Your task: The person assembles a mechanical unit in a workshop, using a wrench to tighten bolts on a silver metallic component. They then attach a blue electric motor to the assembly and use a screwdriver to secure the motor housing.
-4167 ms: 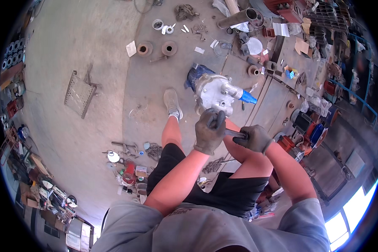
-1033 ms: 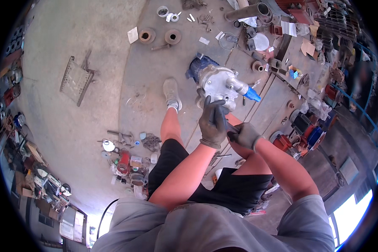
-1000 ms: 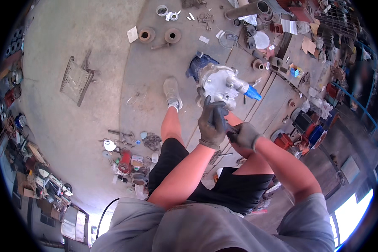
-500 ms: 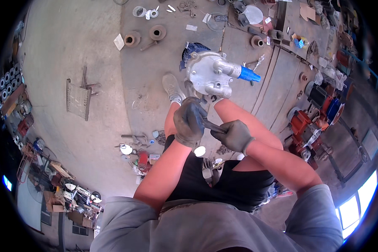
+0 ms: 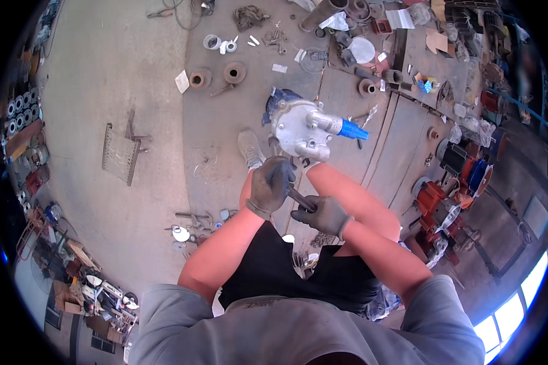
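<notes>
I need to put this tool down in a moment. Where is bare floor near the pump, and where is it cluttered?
Bare concrete floor lies left of the metal grate and between it and the shoe. Crowded: the parts above the silver pump housing, the motors to the right, and the small pieces by the left hand.

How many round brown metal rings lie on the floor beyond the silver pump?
2, side by side on the concrete floor: one brown ring on the left, another brown ring just right of it. More may be hidden among the clutter.
</notes>
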{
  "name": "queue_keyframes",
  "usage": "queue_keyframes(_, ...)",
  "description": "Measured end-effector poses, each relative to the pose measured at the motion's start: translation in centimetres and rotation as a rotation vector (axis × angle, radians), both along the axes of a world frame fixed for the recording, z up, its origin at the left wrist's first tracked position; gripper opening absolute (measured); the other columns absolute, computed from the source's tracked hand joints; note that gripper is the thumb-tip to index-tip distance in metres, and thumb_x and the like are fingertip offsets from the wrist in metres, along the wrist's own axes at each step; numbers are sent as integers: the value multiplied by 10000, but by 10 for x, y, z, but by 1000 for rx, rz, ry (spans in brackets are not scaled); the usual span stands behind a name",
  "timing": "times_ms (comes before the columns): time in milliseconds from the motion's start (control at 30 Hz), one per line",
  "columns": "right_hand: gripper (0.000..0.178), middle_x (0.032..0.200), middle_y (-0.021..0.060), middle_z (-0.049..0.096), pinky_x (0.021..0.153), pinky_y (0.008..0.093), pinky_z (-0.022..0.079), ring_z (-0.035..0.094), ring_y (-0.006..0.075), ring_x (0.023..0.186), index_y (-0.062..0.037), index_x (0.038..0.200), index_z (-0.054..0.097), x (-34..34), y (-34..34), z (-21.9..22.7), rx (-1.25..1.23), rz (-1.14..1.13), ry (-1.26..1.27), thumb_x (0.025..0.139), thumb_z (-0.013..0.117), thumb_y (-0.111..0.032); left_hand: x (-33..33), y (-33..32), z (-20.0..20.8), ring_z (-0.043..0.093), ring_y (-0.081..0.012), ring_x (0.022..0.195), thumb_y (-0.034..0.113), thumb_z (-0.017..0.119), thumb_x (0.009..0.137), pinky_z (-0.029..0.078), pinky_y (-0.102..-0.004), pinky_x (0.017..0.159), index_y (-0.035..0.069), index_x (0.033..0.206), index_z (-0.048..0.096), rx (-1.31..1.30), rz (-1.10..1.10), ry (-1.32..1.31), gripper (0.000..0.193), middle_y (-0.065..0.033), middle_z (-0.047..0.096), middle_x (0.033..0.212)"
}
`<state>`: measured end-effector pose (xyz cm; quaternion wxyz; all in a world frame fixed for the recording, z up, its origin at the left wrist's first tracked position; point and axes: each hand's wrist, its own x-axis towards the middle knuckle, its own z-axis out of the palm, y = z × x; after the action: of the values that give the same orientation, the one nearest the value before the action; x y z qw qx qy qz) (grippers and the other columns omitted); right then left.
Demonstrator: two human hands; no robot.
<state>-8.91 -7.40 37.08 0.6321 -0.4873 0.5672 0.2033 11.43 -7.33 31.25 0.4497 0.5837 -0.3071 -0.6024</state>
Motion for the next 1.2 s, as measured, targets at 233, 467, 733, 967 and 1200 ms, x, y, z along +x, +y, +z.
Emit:
queue_keyframes(233, 264, 778, 162, 698, 667, 469, 524, 679, 357, 704, -61, 949, 737, -51, -52, 43, -337, 112, -281, 1054, 708, -301, -31, -28, 40, 638, -311, 717, 100, 516, 1060, 542, -466, 960, 41, 816, 642, -409, 115, -158, 281, -103, 634, 734)
queue_keyframes(467, 248, 757, 165, 699, 661, 441, 542, 687, 326, 675, -19, 934, 725, -121, -77, 35, -357, -83, -80, 1056, 663, -225, -113, -90, 0, 632, -220, 721, 99, 543, 1077, 560, -400, 770, -12, 971, 633, -529, -11, -56, 179, -104, 661, 791)
queue_keyframes(733, 319, 692, 151, 678, 662, 439, 543, 664, 328, 630, -36, 903, 737, -165, -137, 0, -362, 157, -77, 1053, 666, -308, -151, -103, -22, 661, -211, 738, 180, 533, 1131, 588, -388, 806, 2, 981, 625, -460, 123, -134, 250, -93, 664, 795)
queue_keyframes(967, 314, 713, 189, 656, 644, 463, 510, 622, 369, 631, -48, 925, 759, -154, -226, 8, -513, 563, -59, 1026, 719, -343, -161, -113, -22, 644, -343, 794, 243, 486, 1164, 486, -498, 1087, 55, 971, 644, -363, 292, -182, 313, -97, 646, 801)
queue_keyframes(1200, 775, 626, 35, 590, 450, 314, 420, 554, 129, 492, -70, 815, 665, -89, -71, 1, -51, -691, -3, 1072, 450, -769, -133, -163, -25, 633, -267, 659, 319, 579, 1102, 522, -411, 678, -8, 904, 672, -247, -267, -49, 394, -142, 653, 746)
